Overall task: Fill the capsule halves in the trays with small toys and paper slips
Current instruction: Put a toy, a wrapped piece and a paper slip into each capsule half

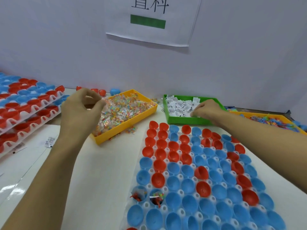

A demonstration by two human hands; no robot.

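A bare strip of white table [106, 171] runs open between the stacked capsule trays [25, 117] at left and the white tray of red and blue capsule halves [199, 180] at right. Farther back, the yellow bin of wrapped toys [132, 125] and the green bin of paper slips [182, 121] stand side by side, a narrow gap between them. The left hand [81, 110] hangs over the yellow bin's near corner; the right hand [207, 110] reaches into the green bin. The white wall [66, 55] closes the rear.
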